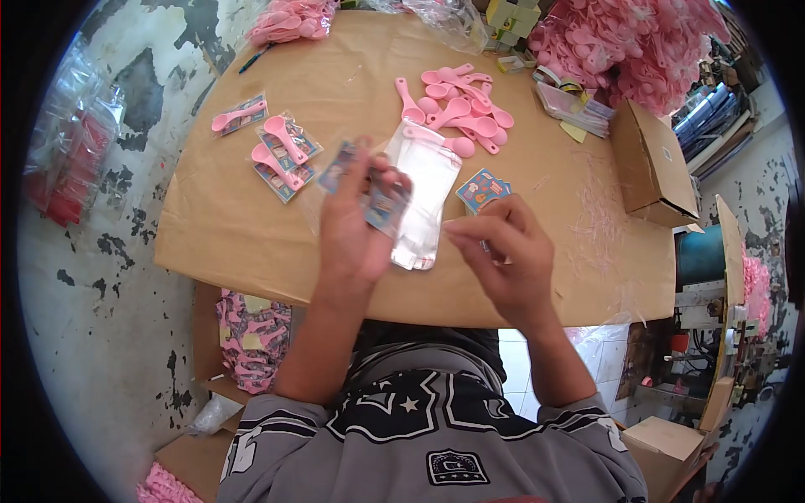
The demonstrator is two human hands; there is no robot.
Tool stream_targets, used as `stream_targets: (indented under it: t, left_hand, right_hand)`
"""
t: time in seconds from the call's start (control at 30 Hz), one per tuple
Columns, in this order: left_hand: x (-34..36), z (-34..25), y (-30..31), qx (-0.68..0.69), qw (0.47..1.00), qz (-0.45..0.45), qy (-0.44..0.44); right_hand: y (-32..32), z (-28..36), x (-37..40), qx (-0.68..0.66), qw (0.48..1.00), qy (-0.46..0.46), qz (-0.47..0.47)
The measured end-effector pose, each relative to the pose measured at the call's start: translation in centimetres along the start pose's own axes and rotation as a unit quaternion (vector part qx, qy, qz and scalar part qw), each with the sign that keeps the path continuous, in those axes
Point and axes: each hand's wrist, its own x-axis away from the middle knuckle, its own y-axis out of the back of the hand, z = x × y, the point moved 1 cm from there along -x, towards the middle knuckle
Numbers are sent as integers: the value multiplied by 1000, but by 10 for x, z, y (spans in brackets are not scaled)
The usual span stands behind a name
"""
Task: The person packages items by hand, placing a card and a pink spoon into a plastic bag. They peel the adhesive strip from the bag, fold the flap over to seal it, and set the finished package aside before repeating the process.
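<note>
My left hand (359, 222) is closed around a clear plastic bag with a printed blue card (386, 208) in it, slightly blurred. Just to its right lies a stack of clear plastic bags (423, 201). My right hand (509, 256) has thumb and forefinger pinched together; whatever may be between them is hidden. Beside it, partly covered by its fingers, is a small stack of printed cards (484, 189). Loose pink measuring spoons (461, 107) are heaped beyond the bags. At the left, pink spoons (285, 138) lie on bagged cards (289, 180).
A brown-paper-covered table (243, 243) carries a large heap of bagged pink spoons (629, 42) at the back right. A cardboard box (650, 163) stands on the right edge. A pen (256, 59) lies at the back left. Below the left edge is a box of packed spoons (251, 344).
</note>
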Motion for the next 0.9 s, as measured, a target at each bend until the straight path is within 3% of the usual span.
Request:
stream_targets:
  t: [0.1, 0.17, 0.2, 0.27, 0.3, 0.37, 0.53, 0.63, 0.83, 0.9]
  left_hand:
    - [-5, -31, 9, 9, 998, 16, -60]
    - [-2, -39, 6, 5, 997, 28, -69]
    - [1, -40, 4, 3, 997, 29, -68]
    - [7, -37, 0, -5, 998, 31, -63]
    - [10, -33, -1, -12, 998, 30, -58]
    - [13, -28, -5, -27, 998, 35, -50]
    - [18, -26, -4, -69, 995, 4, -69]
    - [14, -28, -8, -88, 990, 10, -108]
    - [10, -37, -15, -98, 974, 31, -204]
    - [3, -39, -13, -80, 972, 41, -215]
  right_hand:
    - [37, -16, -18, -37, 999, -26, -10]
    - [64, -19, -47, -125, 987, -101, -20]
    - [83, -39, -65, -124, 986, -108, 19]
    - [84, -65, -105, 106, 993, -45, 32]
    - [85, -105, -108, 332, 940, -27, 75]
    - [78, -141, -125, 511, 853, -12, 100]
    - [12, -135, -175, 340, 934, -26, 110]
    - [-11, -162, -175, 404, 912, 40, 55]
    - [11, -148, -168, 393, 919, 17, 26]
    - [23, -135, -147, 162, 986, 40, -17]
